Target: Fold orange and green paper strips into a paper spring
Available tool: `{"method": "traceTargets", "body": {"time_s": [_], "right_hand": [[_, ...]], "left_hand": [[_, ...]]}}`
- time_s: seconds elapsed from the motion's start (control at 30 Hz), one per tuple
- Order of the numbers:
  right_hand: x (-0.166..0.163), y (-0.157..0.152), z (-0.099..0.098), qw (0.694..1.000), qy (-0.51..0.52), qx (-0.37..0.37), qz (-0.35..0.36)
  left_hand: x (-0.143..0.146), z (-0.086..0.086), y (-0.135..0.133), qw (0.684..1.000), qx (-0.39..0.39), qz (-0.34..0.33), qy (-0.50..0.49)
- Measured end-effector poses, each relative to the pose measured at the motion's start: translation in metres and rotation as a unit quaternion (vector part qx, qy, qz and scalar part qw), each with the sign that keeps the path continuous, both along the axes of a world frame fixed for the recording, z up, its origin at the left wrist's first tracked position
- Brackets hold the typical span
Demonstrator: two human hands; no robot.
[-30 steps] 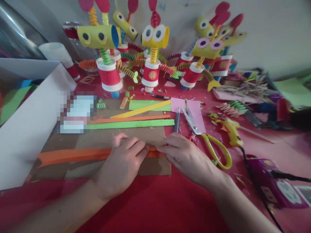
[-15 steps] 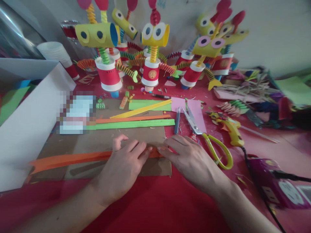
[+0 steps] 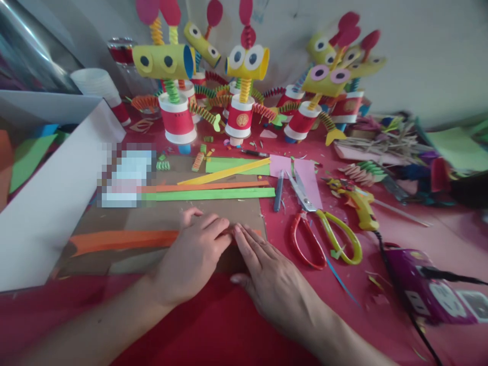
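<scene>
A long orange paper strip [image 3: 125, 241] lies across a brown cardboard sheet [image 3: 229, 206]. My left hand [image 3: 200, 249] has its fingers curled and closed on the strip; their tips are partly hidden. Beside it, my right hand [image 3: 269, 272] lies flat with fingers stretched together over the strip's right end, thumb apart. The two hands almost meet at the fingertips. Farther back on the cardboard are a green strip [image 3: 213, 193], a thinner orange strip [image 3: 213, 186] and a yellow strip [image 3: 224, 171].
Scissors [image 3: 305, 203] with one red and one yellow handle lie right of my hands, near a yellow glue gun [image 3: 364, 211] and a purple power socket [image 3: 427, 284]. Several paper-cup figures [image 3: 240, 119] stand behind. A white box [image 3: 64, 188] is at left, beside a blurred-out rectangle [image 3: 127, 178].
My right hand has slid left toward my left hand and flattened over the strip, baring the scissors' red handle. The camera view has shifted slightly.
</scene>
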State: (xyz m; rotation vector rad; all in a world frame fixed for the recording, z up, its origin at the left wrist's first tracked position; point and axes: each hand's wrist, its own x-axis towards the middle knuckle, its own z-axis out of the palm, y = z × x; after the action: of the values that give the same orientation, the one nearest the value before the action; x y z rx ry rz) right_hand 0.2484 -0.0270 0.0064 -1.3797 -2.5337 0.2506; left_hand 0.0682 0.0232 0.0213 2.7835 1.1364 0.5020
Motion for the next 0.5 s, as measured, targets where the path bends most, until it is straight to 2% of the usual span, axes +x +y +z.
{"method": "traceTargets", "body": {"time_s": [0.1, 0.3, 0.5], "right_hand": [[-0.001, 0.0, -0.001, 1.0, -0.026, 0.0, -0.002], [-0.005, -0.001, -0.001, 0.999, -0.045, 0.014, -0.016], [-0.004, -0.001, -0.003, 0.999, -0.042, 0.033, -0.012]], "left_hand": [[-0.006, 0.002, 0.003, 1.0, 0.013, 0.007, -0.005], [-0.029, 0.003, 0.006, 0.995, 0.053, -0.064, 0.049], [-0.043, 0.001, 0.009, 0.993, 0.068, -0.091, 0.034]]}}
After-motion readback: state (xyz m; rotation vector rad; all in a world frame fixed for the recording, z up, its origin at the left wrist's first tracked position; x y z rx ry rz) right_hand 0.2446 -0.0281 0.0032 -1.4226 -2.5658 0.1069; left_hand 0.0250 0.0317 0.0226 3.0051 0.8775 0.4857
